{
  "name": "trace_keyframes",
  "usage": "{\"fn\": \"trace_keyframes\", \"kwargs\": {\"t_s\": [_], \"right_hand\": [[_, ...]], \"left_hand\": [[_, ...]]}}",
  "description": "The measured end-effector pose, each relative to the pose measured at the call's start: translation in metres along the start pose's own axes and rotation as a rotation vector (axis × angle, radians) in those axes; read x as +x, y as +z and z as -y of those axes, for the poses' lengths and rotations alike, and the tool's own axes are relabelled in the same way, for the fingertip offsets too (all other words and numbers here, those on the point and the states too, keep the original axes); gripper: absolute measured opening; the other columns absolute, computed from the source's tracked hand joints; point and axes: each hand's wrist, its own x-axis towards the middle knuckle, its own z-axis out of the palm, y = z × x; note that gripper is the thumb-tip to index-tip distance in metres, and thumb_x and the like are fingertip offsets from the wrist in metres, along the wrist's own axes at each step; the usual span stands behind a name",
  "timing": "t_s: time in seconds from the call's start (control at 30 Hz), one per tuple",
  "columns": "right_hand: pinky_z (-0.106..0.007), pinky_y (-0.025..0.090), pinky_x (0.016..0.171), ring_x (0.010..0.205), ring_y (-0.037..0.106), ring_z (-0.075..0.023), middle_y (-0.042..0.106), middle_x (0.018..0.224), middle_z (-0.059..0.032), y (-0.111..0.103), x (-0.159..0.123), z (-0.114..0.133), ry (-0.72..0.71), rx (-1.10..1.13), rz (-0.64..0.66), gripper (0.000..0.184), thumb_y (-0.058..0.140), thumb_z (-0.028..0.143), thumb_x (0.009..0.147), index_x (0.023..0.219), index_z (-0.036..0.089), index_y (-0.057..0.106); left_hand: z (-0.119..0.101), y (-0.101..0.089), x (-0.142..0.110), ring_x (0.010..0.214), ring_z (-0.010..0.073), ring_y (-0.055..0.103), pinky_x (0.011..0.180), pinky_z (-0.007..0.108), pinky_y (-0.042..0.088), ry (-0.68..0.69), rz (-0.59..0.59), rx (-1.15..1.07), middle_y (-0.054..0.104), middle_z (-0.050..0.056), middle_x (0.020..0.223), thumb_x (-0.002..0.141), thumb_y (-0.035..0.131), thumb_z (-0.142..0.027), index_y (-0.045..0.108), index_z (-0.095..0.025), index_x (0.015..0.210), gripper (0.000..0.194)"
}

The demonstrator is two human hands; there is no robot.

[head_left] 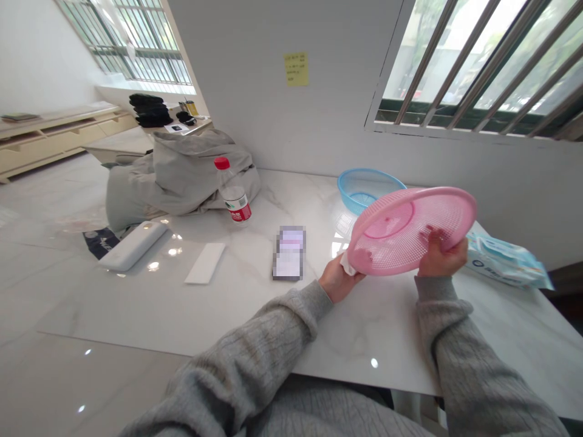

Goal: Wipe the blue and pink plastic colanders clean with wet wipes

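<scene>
A pink plastic colander [392, 224] is held tilted above the table, its open side facing away to the upper left. My right hand [441, 254] grips its right side, thumb on the mesh and fingers behind it. At the lower left rim, my left hand [339, 279] is closed on a white wipe [347, 264] pressed against the colander; part of the wipe is hidden. Behind the colander a blue plastic basket [357, 189] stands on the table, partly covered from view. To the right lies a pale blue pack of wipes [510, 262].
On the white marble-look table [255, 309] lie a phone [288, 254], a white card [206, 263] and a white oblong case [134, 246]. A red-capped bottle [233, 194] stands before a grey garment [182, 173]. A yellow note [296, 69] is on the wall.
</scene>
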Motion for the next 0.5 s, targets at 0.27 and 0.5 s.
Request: {"fn": "trace_keyframes", "kwargs": {"t_s": [0.27,0.5], "right_hand": [[-0.05,0.067,0.084,0.092,0.076,-0.0262,0.073,0.099,-0.0093,0.012,-0.013,0.015,-0.04,0.071,0.041,0.049,0.08,0.052,0.08,0.099,0.016,0.054],[-0.046,0.067,0.077,0.086,0.076,-0.0249,0.075,0.102,-0.0123,0.01,-0.015,0.012,0.005,0.167,0.111,0.047,0.083,0.043,0.079,0.109,0.01,0.066]], "left_hand": [[-0.012,-0.004,0.003,0.119,0.0269,0.065,0.106,0.042,0.049,0.05,-0.052,0.004,0.077,0.009,0.115,0.089,0.061,-0.032,0.076,-0.018,0.109,0.029],[-0.018,-0.003,0.0,0.121,0.0306,0.066,0.11,0.046,0.047,0.088,-0.014,0.028,0.077,0.012,0.116,0.089,0.067,-0.041,0.076,-0.016,0.11,0.034]]}}
